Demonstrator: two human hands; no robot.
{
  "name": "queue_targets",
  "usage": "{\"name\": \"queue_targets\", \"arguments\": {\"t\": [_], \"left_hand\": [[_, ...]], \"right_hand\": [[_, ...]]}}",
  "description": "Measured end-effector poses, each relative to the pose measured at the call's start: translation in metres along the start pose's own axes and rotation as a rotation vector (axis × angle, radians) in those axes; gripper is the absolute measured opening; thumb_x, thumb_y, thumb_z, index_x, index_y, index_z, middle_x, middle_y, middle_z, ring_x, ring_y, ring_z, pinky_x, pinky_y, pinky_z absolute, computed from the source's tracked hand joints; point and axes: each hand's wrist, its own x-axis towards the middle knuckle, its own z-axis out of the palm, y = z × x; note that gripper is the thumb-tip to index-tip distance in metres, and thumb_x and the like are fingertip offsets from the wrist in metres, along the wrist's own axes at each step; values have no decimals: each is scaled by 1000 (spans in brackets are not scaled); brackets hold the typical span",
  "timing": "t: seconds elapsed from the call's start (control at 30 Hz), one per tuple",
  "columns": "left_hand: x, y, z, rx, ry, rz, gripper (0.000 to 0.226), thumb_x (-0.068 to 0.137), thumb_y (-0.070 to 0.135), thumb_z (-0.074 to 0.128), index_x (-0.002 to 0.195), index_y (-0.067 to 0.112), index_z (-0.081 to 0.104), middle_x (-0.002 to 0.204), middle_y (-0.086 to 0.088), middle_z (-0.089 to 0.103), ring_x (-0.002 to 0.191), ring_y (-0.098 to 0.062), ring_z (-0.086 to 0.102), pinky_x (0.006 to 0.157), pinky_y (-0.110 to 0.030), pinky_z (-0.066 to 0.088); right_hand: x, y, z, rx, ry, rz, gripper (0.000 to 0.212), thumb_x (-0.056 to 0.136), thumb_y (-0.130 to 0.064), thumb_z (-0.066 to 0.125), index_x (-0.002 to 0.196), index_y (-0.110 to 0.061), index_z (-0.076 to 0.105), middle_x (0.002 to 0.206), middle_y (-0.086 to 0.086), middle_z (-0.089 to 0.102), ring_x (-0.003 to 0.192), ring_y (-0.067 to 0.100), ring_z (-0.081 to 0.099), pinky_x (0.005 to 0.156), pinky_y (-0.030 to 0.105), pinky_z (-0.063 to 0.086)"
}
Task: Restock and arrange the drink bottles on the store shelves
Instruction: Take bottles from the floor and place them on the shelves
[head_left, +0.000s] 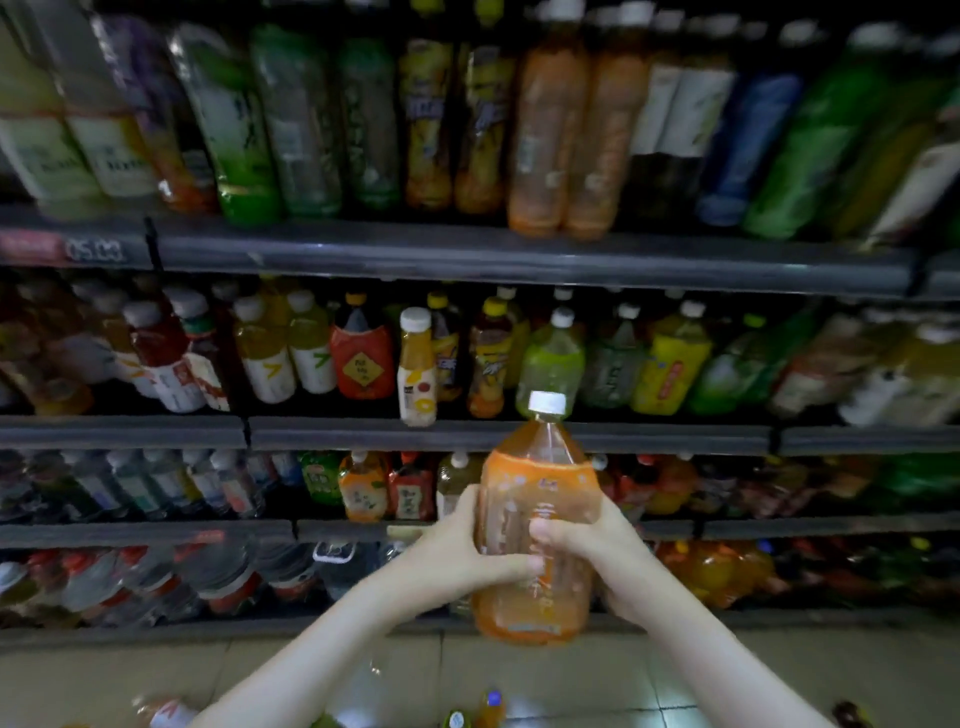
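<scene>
Pale glossy floor tiles (649, 675) fill the bottom of the view, crossed by thin dark grout lines. At the far left, high up, a pink price strip (31, 247) lies just beside blurred pale digits (96, 251). A small pale tag (402, 532) shows near the middle. A dark object (852, 714) sits on the tiles in the bottom right corner, too blurred to identify

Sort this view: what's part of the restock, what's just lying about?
Job: orange bottle held by left hand and right hand; matching orange pair, top shelf.
Lying about: bottles on the floor; price tag; water bottles.
</scene>
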Motion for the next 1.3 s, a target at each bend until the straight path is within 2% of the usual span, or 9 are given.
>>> {"name": "queue_targets", "arguments": {"t": [0.2, 0.37, 0.53, 0.63, 0.73, 0.83, 0.97, 1.13, 1.3], "left_hand": [[10, 43, 51, 94, 48, 52, 72, 63, 53, 81, 122, 39, 44, 112, 16, 64, 99, 2, 63, 82, -20, 54], [29, 71, 115, 125, 32, 43, 77, 53, 59, 82, 118, 36, 48, 110, 12, 65, 98, -5, 65, 86, -29, 56], [48, 84, 188, 221, -17, 32, 80, 52, 66, 79, 117, 37, 44, 113, 19, 61, 99, -2, 62, 86, -29, 55], [56, 84, 228, 364, -65, 42, 77, 59, 65, 77, 118, 38, 36, 114, 22, 55, 100, 0, 57, 84, -22, 53], [63, 73, 259, 434, -119, 12, 72, 61, 63, 76, 116, 37, 38, 109, 22, 58, 96, 2, 58, 80, -20, 50], [72, 53, 277, 498, -169, -15, 67, 63, 56, 77, 112, 34, 37, 101, 20, 58, 90, 0, 59, 72, -17, 47], [85, 7, 282, 395, -185, -65, 75, 63, 43, 80, 122, 40, 34, 117, 16, 55, 105, 0, 55, 87, -22, 48], [113, -77, 272, 428, -194, -192, 87, 77, 52, 68, 147, 32, 20, 147, 7, 35, 134, -11, 37, 105, -22, 32], [148, -212, 270, 562, -111, -355, 64, 92, 36, 55, 147, 28, 24, 147, 3, 36, 129, -15, 42, 98, -24, 38]], "right_hand": [[-41, -11, -51, -11, 21, -9, 69, 62, -46, 79, 123, -25, 58, 116, -3, 69, 110, 16, 64, 101, 41, 46], [-82, -10, -114, 38, 51, 13, 64, 71, -46, 79, 126, -30, 52, 114, -7, 69, 107, 12, 65, 96, 33, 49], [-116, -23, -197, -76, 254, -50, 58, 72, -64, 63, 122, -35, 55, 124, -2, 60, 112, 14, 60, 99, 38, 47], [-128, -28, -238, -290, 275, 1, 51, 78, -61, 59, 113, -25, 62, 107, -10, 63, 102, 9, 61, 86, 24, 48], [-131, -16, -263, -457, 261, 118, 30, 87, -48, 64, 96, -21, 53, 80, -12, 48, 78, 2, 55, 72, 25, 46], [-126, 9, -277, -536, 268, 171, 37, 85, -46, 65, 77, -19, 41, 69, -4, 41, 55, 8, 40, 55, 27, 32], [-112, 49, -269, -656, 270, 195, 34, 83, -37, 66, 72, -17, 41, 65, -6, 47, 57, 7, 42, 53, 24, 31], [-73, 142, -237, -813, 134, 348, 29, 80, -35, 65, 76, -26, 38, 74, -6, 59, 77, 20, 60, 54, 29, 33], [-18, 277, -230, -791, 146, 563, 22, 83, -28, 65, 89, -19, 45, 90, 5, 65, 88, 27, 62, 60, 28, 31]]}}
